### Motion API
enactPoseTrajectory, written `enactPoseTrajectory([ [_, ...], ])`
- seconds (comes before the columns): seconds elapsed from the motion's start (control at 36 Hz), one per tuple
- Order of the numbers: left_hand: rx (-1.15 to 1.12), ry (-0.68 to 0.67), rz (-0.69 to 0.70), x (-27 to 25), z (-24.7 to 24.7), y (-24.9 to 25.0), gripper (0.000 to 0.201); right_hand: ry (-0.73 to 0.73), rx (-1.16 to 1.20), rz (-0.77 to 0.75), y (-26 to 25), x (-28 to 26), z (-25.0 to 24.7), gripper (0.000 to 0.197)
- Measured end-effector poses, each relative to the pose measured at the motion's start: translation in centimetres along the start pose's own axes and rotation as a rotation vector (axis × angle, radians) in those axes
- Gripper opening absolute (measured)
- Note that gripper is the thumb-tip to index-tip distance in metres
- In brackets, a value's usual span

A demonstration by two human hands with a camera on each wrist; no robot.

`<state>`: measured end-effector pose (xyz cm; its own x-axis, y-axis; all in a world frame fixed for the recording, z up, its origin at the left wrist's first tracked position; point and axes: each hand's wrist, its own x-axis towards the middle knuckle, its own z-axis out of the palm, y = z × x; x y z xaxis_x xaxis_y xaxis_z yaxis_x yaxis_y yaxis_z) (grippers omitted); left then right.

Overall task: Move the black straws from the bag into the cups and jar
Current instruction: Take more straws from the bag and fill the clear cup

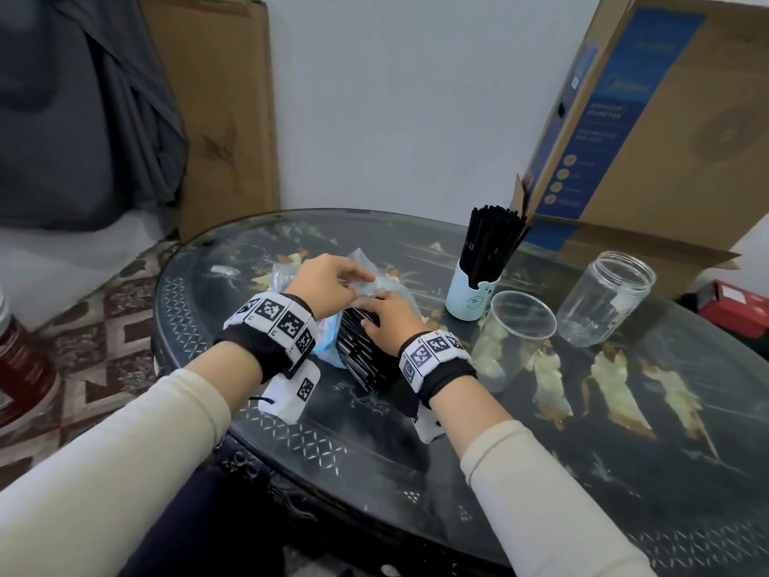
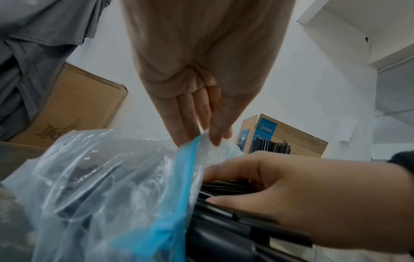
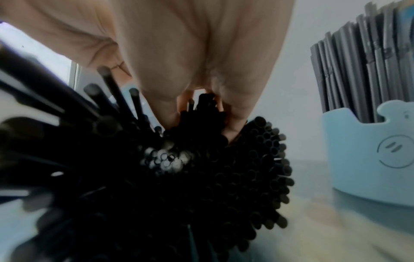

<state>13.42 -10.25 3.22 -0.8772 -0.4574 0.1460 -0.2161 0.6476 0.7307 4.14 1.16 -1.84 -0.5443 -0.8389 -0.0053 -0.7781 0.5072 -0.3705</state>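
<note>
A clear plastic bag [image 1: 361, 260] with a blue strip lies on the dark round table [image 1: 416, 472]. A thick bundle of black straws [image 1: 357, 347] sticks out of its mouth toward me. My left hand [image 1: 333, 281] pinches the bag's edge [image 2: 201, 140] between thumb and fingers. My right hand [image 1: 389, 322] grips a cluster of the straws [image 3: 224, 177], fingers above and thumb below [image 2: 224, 201]. A light blue cup [image 1: 472, 295] packed with black straws stands to the right. Beside it stand an empty clear cup [image 1: 516, 339] and an empty clear jar [image 1: 603, 297].
A large cardboard box [image 1: 649, 118] leans against the wall behind the jar, close to the cup's straws. Flat cardboard [image 1: 224, 118] and grey cloth [image 1: 83, 110] stand at the back left. A red-filled bottle [image 1: 21, 360] sits on the floor at left.
</note>
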Motion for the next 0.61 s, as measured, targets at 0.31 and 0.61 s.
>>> enactPoseTrajectory([
  [0.31, 0.002, 0.026, -0.015, 0.4, -0.2, -0.1, 0.025, 0.176, 0.157, -0.087, 0.1, -1.2, -0.5, 0.032],
  [0.61, 0.013, 0.015, 0.008, 0.2, -0.1, 0.0, 0.022, 0.29, 0.207, -0.114, 0.3, -3.0, -1.9, 0.023],
])
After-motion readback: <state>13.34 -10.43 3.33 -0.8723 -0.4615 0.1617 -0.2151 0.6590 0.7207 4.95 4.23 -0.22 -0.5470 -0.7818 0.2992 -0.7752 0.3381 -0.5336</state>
